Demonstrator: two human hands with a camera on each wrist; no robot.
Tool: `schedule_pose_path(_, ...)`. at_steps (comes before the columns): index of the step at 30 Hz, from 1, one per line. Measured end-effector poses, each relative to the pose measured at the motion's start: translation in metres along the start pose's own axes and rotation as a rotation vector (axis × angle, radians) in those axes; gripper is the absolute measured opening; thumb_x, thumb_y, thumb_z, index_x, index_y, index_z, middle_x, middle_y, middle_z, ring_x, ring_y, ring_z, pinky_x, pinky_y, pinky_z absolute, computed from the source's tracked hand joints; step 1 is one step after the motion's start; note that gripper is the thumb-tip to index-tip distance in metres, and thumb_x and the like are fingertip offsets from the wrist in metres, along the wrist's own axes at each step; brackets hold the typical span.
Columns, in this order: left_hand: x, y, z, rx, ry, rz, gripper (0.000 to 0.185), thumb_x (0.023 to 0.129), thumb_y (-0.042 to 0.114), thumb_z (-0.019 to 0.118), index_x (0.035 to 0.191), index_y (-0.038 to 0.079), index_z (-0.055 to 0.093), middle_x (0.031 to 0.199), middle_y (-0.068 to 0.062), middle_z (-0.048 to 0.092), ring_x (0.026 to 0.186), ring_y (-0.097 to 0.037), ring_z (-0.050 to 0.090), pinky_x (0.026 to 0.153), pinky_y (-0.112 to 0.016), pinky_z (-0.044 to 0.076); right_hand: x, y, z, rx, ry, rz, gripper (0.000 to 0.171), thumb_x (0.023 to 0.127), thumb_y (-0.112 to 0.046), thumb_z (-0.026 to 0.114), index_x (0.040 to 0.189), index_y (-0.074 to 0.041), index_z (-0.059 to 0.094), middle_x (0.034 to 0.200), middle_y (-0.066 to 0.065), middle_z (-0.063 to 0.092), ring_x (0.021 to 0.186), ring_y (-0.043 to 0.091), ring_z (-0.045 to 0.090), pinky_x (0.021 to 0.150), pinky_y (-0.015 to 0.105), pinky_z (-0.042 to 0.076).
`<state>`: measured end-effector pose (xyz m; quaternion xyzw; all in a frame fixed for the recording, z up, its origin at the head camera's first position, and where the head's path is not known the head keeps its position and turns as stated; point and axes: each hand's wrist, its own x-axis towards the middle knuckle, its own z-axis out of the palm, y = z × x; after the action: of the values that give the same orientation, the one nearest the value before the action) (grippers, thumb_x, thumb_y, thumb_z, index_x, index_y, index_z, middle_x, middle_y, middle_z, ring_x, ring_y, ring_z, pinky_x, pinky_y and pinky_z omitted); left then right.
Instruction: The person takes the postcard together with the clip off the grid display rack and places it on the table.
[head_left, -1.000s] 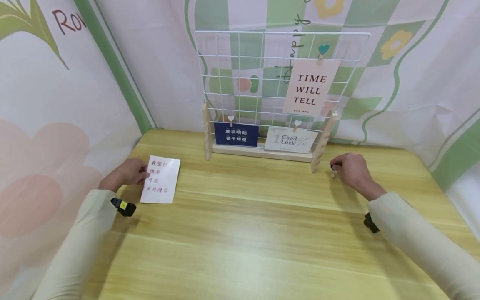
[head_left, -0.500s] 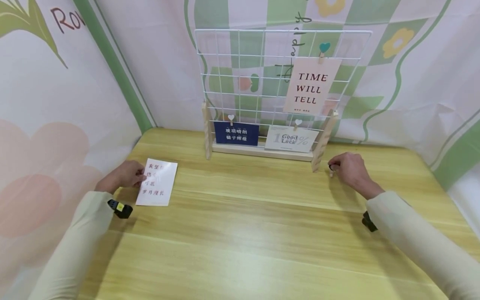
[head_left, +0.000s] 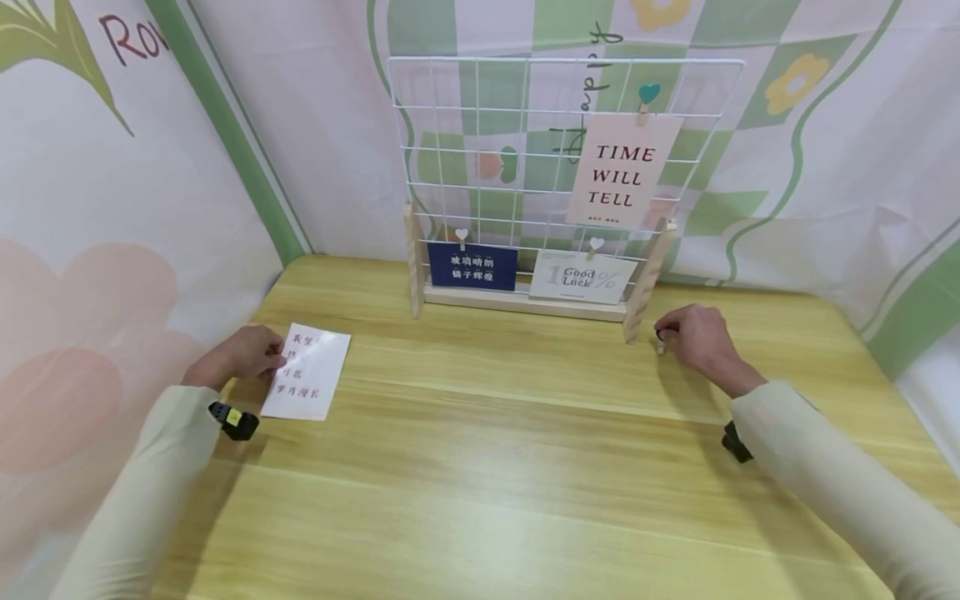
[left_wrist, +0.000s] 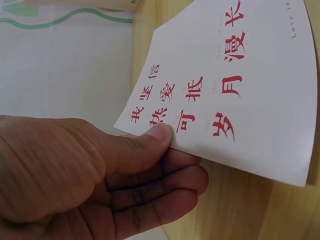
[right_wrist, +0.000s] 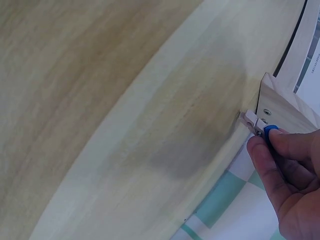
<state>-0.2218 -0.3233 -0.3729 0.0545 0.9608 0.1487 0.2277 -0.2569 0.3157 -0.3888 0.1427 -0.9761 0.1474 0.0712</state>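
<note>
- Head view: left hand (head_left: pixel 238 357) pinches a white card (head_left: pixel 307 372) at the table's (head_left: pixel 480 467) left edge; right hand (head_left: pixel 693 337) holds a small clip (head_left: pixel 661 340) beside the grid stand (head_left: pixel 562 167).
- Left wrist view: thumb over, fingers (left_wrist: pixel 165 187) under the card (left_wrist: pixel 235 85); it looks thin, light and bendy, best held by its edge.
- Right wrist view: fingertips (right_wrist: pixel 277 145) squeeze the clip (right_wrist: pixel 260 125); probably light and springy.

Open tabletop (head_left: pixel 480 467) is seen across the middle and front, between the two arms. The back centre is blocked by the wire grid stand (head_left: pixel 558 167) with its wooden base and clipped cards. The right hand (head_left: pixel 693 337) sits close by the stand's right wooden leg (head_left: pixel 647 279), little room there. Left side is hemmed by the backdrop wall (head_left: pixel 112 250); the white card (head_left: pixel 307 371) lies near that edge.
</note>
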Motion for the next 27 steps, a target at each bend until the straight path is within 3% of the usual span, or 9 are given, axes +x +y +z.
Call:
schedule_pose_path(8, -0.004, -0.004, 0.0, 0.024, -0.015, -0.012, 0.016, 0.098, 0.005, 0.055, 0.084, 0.001, 0.063, 0.073, -0.007, 0.062, 0.068, -0.016, 0.055, 0.063, -0.025, 0.044, -0.001, 0.0, 0.001, 0.0, -0.005, 0.009, 0.015, 0.089, 0.002, 0.061, 0.095, 0.006, 0.074, 0.095, 0.025, 0.072, 0.088, 0.046, 0.068, 0.082, 0.061, 0.048)
schedule_pose_path(27, -0.007, -0.012, 0.003, -0.02, -0.027, -0.074, 0.014, 0.096, 0.005, 0.058, 0.094, -0.005, 0.068, 0.077, -0.009, 0.065, 0.069, -0.017, 0.056, 0.062, -0.025, 0.045, 0.001, 0.001, 0.003, 0.018, -0.043, 0.051, 0.017, 0.091, 0.001, 0.059, 0.1, 0.007, 0.073, 0.101, 0.027, 0.071, 0.094, 0.048, 0.066, 0.083, 0.061, 0.049)
